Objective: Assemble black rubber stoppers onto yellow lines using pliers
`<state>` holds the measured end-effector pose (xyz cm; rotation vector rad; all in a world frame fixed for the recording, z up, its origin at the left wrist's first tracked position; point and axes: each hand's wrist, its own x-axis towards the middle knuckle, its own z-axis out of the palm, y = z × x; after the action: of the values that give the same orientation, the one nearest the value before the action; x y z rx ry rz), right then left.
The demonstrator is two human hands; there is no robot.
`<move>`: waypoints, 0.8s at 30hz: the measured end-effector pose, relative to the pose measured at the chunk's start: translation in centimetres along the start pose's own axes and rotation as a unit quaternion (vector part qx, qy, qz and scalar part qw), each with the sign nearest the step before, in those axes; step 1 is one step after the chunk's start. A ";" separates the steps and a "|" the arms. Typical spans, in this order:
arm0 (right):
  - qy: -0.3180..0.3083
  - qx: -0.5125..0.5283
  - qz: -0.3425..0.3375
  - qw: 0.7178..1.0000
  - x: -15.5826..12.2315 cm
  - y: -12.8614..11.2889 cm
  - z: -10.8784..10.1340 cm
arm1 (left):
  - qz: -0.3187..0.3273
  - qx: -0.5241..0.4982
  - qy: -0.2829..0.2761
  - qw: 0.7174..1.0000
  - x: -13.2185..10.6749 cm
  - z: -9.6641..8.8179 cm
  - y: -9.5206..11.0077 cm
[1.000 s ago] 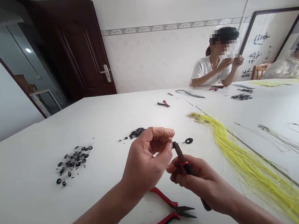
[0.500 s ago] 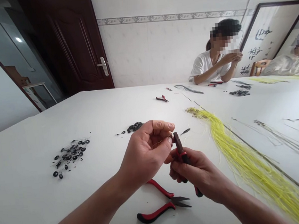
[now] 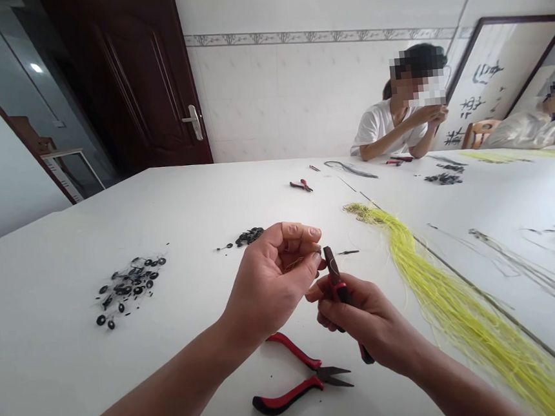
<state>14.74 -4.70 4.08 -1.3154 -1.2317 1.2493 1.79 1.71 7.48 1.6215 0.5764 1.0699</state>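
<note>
White wall tiles (image 3: pixel 269 111) and a dark wooden door (image 3: pixel 136 91) stood beyond the long white bench (image 3: pixel 53 370). Across it sat a co-worker in a white T-shirt (image 3: pixel 380 124), hands raised near the face. A thick bundle of yellow threads (image 3: pixel 440 291) lay to my right, a scatter of black rings (image 3: pixel 129 289) to my left, and a smaller cluster of black rings (image 3: pixel 248 237) just ahead of my hands. A pair of red-handled pliers (image 3: pixel 297 381) lay with its nose slightly open on the bench below my hands, and a small pair of pliers (image 3: pixel 301 185) lay further off. My right hand (image 3: pixel 365 320) closed around a third pair of red-handled pliers (image 3: pixel 339 290), its dark nose pointing up, just beside my left hand (image 3: pixel 269 280). My left fingers (image 3: pixel 304 235) curled narrow, pinching a few fine yellow strands (image 3: pixel 295 264). Whether the pliers' nose gripped anything, I couldn't tell.
</note>
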 end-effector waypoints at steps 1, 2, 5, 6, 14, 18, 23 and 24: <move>0.000 -0.004 -0.002 1.000 0.0 0.1 0.0 | -0.001 0.001 0.000 1.000 0.0 0.0 0.0; 0.000 -0.009 -0.003 1.000 0.1 0.1 0.0 | -0.004 0.001 0.000 1.000 0.0 0.1 -0.1; 0.004 -0.027 0.000 1.000 0.2 0.2 0.1 | -0.017 -0.001 0.001 1.000 0.0 0.1 -0.1; 0.005 -0.029 0.000 1.000 0.2 0.3 0.1 | -0.021 -0.001 0.001 1.000 -0.1 0.1 -0.1; 0.010 -0.050 -0.021 0.998 0.5 1.3 0.4 | -0.024 0.001 0.000 1.000 -0.2 0.0 -0.2; 0.014 -0.048 -0.032 0.998 0.8 1.9 0.4 | -0.039 -0.002 -0.004 0.999 -0.2 0.0 -0.4; -0.008 -0.010 -0.046 0.999 0.9 1.5 0.4 | -0.045 -0.005 0.005 0.999 -0.1 0.1 -0.5; -0.008 -0.007 -0.051 0.999 1.0 1.5 0.4 | -0.047 -0.007 0.005 0.999 -0.1 0.1 -0.5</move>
<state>14.46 -3.82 2.43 -1.2397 -1.3048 1.1822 1.90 1.73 6.93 1.5613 0.6447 1.0116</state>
